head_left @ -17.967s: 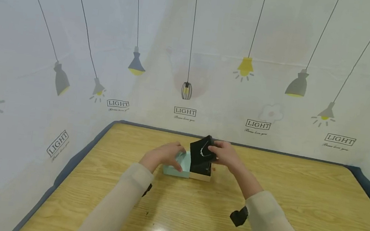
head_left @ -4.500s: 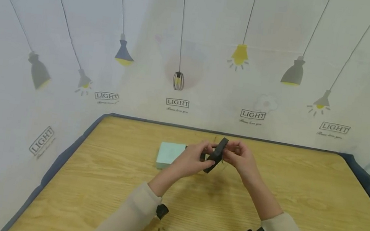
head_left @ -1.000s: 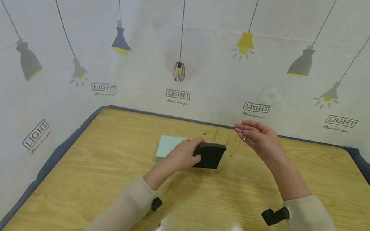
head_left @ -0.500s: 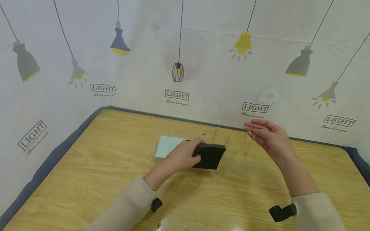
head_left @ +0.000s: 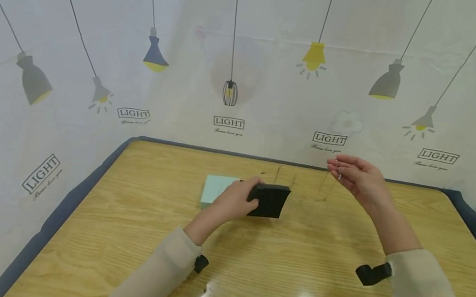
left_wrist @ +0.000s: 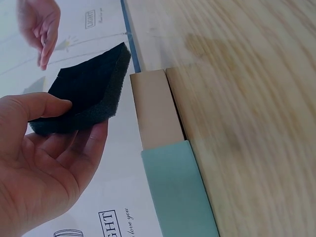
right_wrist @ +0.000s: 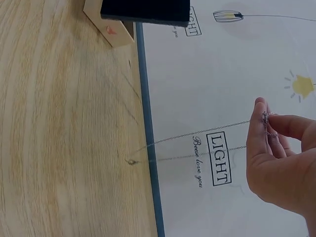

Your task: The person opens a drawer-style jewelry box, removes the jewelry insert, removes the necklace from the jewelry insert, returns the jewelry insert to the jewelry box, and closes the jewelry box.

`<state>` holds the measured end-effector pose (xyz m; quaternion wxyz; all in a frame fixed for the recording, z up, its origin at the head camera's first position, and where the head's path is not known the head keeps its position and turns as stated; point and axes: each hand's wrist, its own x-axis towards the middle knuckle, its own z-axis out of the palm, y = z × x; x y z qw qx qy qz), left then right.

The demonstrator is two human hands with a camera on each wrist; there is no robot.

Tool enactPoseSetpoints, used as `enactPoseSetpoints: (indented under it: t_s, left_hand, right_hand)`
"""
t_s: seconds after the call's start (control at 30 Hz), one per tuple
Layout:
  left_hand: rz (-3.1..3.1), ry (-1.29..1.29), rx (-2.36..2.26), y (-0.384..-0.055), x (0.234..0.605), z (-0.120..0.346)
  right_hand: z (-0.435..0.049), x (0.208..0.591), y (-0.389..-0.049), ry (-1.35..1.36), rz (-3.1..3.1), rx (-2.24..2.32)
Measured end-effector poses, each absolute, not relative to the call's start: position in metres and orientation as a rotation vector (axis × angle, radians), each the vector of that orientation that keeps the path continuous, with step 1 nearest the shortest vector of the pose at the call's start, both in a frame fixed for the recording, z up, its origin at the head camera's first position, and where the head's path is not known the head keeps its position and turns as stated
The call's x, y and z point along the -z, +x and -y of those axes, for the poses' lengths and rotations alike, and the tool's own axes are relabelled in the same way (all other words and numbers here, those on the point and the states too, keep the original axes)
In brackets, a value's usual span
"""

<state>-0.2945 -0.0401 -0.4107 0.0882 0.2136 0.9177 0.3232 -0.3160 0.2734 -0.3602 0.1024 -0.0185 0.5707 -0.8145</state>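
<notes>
My left hand (head_left: 235, 198) grips a black foam pad (head_left: 270, 202) by one edge, thumb on its dark face and fingers beneath, as the left wrist view shows. The pad is tilted above the box. My right hand (head_left: 363, 181), raised at the right, pinches a thin silver necklace (right_wrist: 197, 132) between thumb and fingers. Its chain hangs down in a long narrow loop, with a small ring-like piece at the bottom. Behind the left hand lies a jewellery box, its teal sleeve (left_wrist: 177, 187) partly off a beige drawer (left_wrist: 155, 108). The drawer's inside is mostly hidden.
The box rests on a wooden table (head_left: 286, 263) with a dark blue border along its back and left edges. A white wall cloth (head_left: 271, 98) printed with lamps stands behind. A reddish tab (right_wrist: 111, 30) shows on the drawer's end.
The necklace, earlier on the pad, now hangs from my right hand, which has drifted right over the last second. The pad passed from right hand to left, which now stays still.
</notes>
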Motion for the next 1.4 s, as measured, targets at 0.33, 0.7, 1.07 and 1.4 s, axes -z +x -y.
enactPoseSetpoints:
  t_s: [0.33, 0.7, 1.07, 1.4]
  left_hand:
    - [-2.731, 0.64, -0.977, -0.296, 0.413, 0.042]
    - [-2.739, 0.648, -0.974, -0.296, 0.414, 0.042]
    - [-2.745, 0.638, -0.968, -0.296, 0.413, 0.043]
    - [-2.732, 0.639, -0.987, -0.295, 0.413, 0.044]
  right_hand:
    - [-0.292, 0.359, -0.32, -0.041, -1.679, 2.43]
    - [-0.307, 0.358, -0.323, 0.01, -1.693, 2.445]
    - [-0.327, 0.363, -0.326, 0.083, -1.795, 2.426]
    - [-0.339, 0.374, -0.324, 0.117, -1.7, 2.417]
